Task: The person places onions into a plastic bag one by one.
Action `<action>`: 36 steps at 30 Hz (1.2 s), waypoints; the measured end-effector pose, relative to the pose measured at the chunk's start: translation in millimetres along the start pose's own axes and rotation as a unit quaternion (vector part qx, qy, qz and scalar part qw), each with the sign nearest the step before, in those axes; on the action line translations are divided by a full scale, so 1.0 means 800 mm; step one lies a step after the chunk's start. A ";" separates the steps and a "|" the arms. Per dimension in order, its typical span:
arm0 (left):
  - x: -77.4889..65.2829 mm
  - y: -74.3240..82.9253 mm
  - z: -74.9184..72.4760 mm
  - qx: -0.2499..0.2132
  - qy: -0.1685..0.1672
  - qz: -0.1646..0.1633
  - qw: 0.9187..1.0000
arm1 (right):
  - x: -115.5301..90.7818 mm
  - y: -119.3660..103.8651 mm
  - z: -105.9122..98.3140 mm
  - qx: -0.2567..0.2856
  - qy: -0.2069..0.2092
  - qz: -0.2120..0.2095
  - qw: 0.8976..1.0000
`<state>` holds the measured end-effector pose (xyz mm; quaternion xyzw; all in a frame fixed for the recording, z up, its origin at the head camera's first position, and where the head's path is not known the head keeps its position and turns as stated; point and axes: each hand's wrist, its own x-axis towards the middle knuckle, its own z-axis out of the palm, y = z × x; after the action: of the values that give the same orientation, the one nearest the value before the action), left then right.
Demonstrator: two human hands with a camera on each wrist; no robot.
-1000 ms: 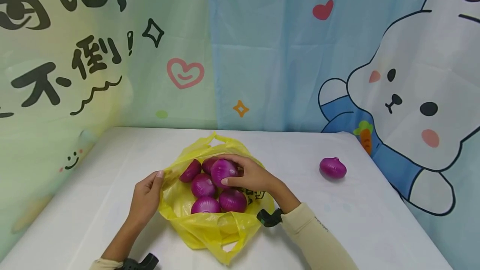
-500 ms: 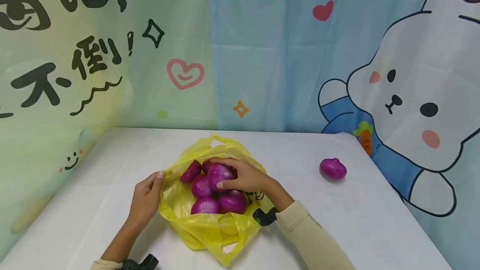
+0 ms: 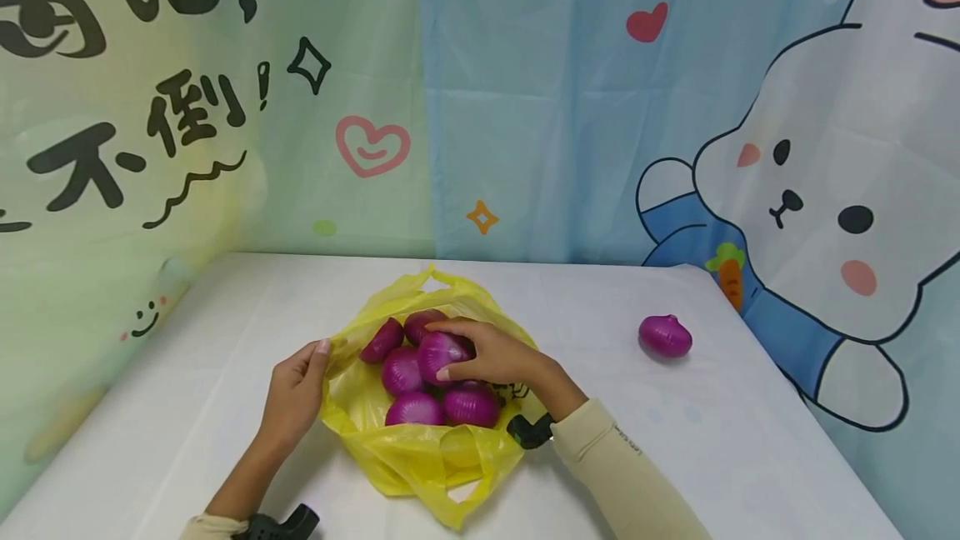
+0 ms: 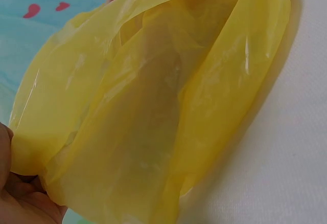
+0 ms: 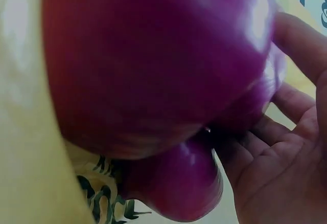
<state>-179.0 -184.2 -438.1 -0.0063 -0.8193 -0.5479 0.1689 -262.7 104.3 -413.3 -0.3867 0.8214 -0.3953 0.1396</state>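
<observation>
A yellow plastic bag (image 3: 352, 402) stands with its mouth spread and several purple onions inside. My left hand (image 3: 296, 386) pinches the bag's left rim between thumb and fingers; the left wrist view shows that hand (image 4: 25, 203) at the edge of the stretched plastic (image 4: 153, 127). Inside the bag, my right hand (image 3: 506, 352) grips a purple onion (image 3: 442, 355) at the top of the pile, thumb on its near side and fingers over its far side. In the right wrist view, a large onion (image 5: 153, 65) in front covers part of the fingers.
One more onion (image 3: 665, 337) lies alone on the white tabletop (image 3: 600, 407), to the right of the bag. Behind the table hangs a printed curtain (image 3: 510, 107) with a rabbit and hearts. Dark camera mounts sit on both wrists.
My right hand has moved slightly left and down with the gripped onion, now settled among the others. The far onion shows more. My left hand keeps its pinch on the rim.
</observation>
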 end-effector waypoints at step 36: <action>0.000 0.002 -0.001 -0.005 -0.004 -0.004 1.000 | -0.079 -0.007 -0.044 0.184 0.097 -0.084 0.974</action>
<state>-178.3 -184.0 -436.6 -0.0059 -0.8175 -0.5523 0.1633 -236.6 168.5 -391.0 -0.3820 0.7084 -0.5860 0.0942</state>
